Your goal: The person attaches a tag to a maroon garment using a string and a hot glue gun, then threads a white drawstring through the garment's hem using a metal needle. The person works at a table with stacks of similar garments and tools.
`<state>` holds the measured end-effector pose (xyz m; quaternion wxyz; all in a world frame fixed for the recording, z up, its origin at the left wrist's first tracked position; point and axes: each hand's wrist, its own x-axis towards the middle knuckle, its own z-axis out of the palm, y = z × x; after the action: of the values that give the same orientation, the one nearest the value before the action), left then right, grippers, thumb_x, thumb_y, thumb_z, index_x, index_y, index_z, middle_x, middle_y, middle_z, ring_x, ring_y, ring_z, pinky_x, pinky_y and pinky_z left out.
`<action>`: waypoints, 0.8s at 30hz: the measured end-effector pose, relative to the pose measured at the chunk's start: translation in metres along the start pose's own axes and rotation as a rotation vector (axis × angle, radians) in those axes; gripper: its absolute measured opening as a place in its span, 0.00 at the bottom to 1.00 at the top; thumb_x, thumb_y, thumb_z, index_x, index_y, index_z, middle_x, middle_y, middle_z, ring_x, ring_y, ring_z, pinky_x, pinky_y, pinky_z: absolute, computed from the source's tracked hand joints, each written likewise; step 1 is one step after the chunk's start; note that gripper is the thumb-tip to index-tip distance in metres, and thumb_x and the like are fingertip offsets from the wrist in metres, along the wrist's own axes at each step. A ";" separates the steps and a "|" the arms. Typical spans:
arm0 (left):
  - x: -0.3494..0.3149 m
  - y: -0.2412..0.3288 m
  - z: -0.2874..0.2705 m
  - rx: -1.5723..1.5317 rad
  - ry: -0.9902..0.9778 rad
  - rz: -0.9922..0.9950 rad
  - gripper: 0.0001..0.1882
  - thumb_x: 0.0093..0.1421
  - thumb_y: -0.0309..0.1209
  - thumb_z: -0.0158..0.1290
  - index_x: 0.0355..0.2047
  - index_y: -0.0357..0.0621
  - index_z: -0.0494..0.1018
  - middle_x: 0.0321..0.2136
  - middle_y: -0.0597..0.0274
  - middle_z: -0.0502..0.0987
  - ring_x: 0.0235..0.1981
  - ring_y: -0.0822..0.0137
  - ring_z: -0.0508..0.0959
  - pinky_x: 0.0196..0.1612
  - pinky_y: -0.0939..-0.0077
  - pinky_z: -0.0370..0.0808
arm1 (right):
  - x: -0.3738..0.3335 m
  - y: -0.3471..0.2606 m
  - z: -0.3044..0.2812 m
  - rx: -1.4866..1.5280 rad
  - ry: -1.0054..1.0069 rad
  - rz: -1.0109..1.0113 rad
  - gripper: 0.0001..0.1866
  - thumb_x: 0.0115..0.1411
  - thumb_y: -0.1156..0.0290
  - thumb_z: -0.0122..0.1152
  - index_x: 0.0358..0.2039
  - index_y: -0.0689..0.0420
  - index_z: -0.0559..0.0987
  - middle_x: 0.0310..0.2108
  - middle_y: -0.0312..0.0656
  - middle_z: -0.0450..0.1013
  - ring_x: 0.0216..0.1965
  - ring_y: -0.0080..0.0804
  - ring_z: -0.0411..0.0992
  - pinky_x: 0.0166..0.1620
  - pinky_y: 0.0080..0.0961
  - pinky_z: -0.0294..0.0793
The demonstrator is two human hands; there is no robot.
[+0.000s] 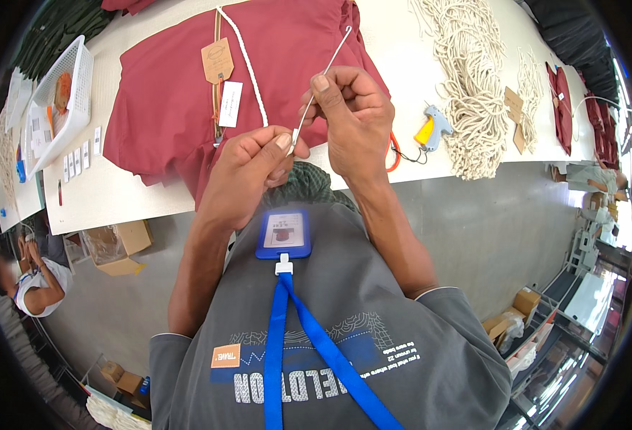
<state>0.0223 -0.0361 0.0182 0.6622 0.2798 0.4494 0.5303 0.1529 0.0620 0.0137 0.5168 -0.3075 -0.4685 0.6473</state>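
Note:
My right hand [355,118] pinches a thin metal rod with a small hooked tip [340,44], which slants up and away. My left hand [248,168] is closed, thumb against fingers, on the end of a white cord [243,50] near the rod's lower end. Whether the rod and cord are joined there is hard to make out. Beneath both hands lies a maroon fabric garment [162,86] on the table. A brown card tag [218,60] and a white label [230,104] rest on the garment, beside the cord.
Right of my hands lie a grey and yellow tagging gun [434,129], an orange loop [393,154] and a heap of cream cords [473,93]. A white basket [79,93] stands at left on the pale table [119,197]. Another person [40,287] is at far left.

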 end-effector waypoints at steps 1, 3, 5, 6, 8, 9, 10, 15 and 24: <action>0.001 0.000 0.001 0.017 0.025 0.016 0.14 0.74 0.33 0.46 0.40 0.34 0.76 0.21 0.72 0.67 0.22 0.81 0.61 0.28 0.83 0.60 | 0.001 -0.002 -0.001 -0.014 -0.016 0.001 0.07 0.66 0.73 0.64 0.35 0.63 0.77 0.27 0.40 0.77 0.25 0.21 0.75 0.30 0.19 0.77; 0.003 0.000 0.003 0.053 0.089 0.040 0.13 0.73 0.31 0.47 0.44 0.33 0.77 0.23 0.69 0.72 0.24 0.79 0.66 0.31 0.83 0.64 | 0.004 -0.007 -0.004 -0.038 -0.041 0.006 0.07 0.66 0.73 0.65 0.35 0.63 0.77 0.27 0.40 0.77 0.25 0.20 0.75 0.30 0.18 0.77; 0.004 -0.002 0.006 0.082 0.145 0.091 0.12 0.71 0.28 0.51 0.46 0.32 0.77 0.27 0.64 0.78 0.27 0.77 0.73 0.34 0.82 0.70 | 0.005 -0.010 -0.005 -0.054 -0.051 -0.026 0.07 0.65 0.74 0.65 0.34 0.63 0.77 0.26 0.39 0.77 0.25 0.19 0.75 0.30 0.17 0.78; 0.004 -0.003 0.007 0.096 0.182 0.114 0.12 0.70 0.27 0.52 0.48 0.32 0.77 0.29 0.61 0.80 0.28 0.76 0.76 0.36 0.82 0.73 | 0.005 -0.011 -0.005 -0.051 -0.058 -0.039 0.07 0.65 0.74 0.65 0.34 0.63 0.77 0.26 0.38 0.77 0.25 0.19 0.75 0.30 0.17 0.78; 0.006 -0.003 0.005 0.148 0.176 0.120 0.11 0.68 0.26 0.55 0.47 0.32 0.77 0.32 0.57 0.83 0.31 0.73 0.79 0.38 0.80 0.76 | 0.005 -0.012 -0.005 -0.091 -0.054 -0.057 0.06 0.65 0.75 0.65 0.34 0.63 0.77 0.26 0.37 0.77 0.25 0.18 0.75 0.30 0.16 0.78; 0.006 -0.003 0.003 0.166 0.183 0.121 0.11 0.67 0.25 0.56 0.46 0.32 0.77 0.34 0.55 0.84 0.33 0.72 0.81 0.40 0.79 0.78 | 0.005 -0.012 -0.004 -0.106 -0.053 -0.066 0.06 0.65 0.75 0.65 0.34 0.63 0.77 0.26 0.37 0.77 0.25 0.18 0.75 0.30 0.15 0.78; 0.006 -0.004 0.002 0.185 0.175 0.127 0.11 0.67 0.25 0.56 0.46 0.31 0.78 0.33 0.55 0.84 0.32 0.72 0.81 0.39 0.79 0.78 | 0.004 -0.012 -0.004 -0.107 -0.061 -0.076 0.06 0.65 0.75 0.65 0.34 0.63 0.77 0.26 0.36 0.76 0.25 0.18 0.75 0.30 0.15 0.78; 0.005 -0.002 -0.006 0.203 0.187 0.109 0.11 0.66 0.25 0.57 0.46 0.31 0.78 0.32 0.55 0.83 0.32 0.71 0.81 0.37 0.78 0.78 | 0.004 -0.011 -0.003 -0.108 -0.098 -0.132 0.06 0.65 0.76 0.64 0.34 0.63 0.77 0.26 0.35 0.76 0.26 0.16 0.75 0.30 0.14 0.77; 0.006 0.001 -0.009 -0.096 0.036 0.044 0.11 0.67 0.26 0.56 0.44 0.31 0.80 0.33 0.57 0.84 0.33 0.72 0.81 0.39 0.78 0.79 | 0.009 -0.017 -0.006 -0.128 -0.161 -0.121 0.06 0.65 0.75 0.65 0.34 0.62 0.77 0.24 0.35 0.76 0.25 0.16 0.75 0.30 0.14 0.77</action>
<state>0.0143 -0.0315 0.0130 0.6549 0.2478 0.4290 0.5706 0.1624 0.0726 0.0274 0.4948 -0.2580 -0.5664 0.6065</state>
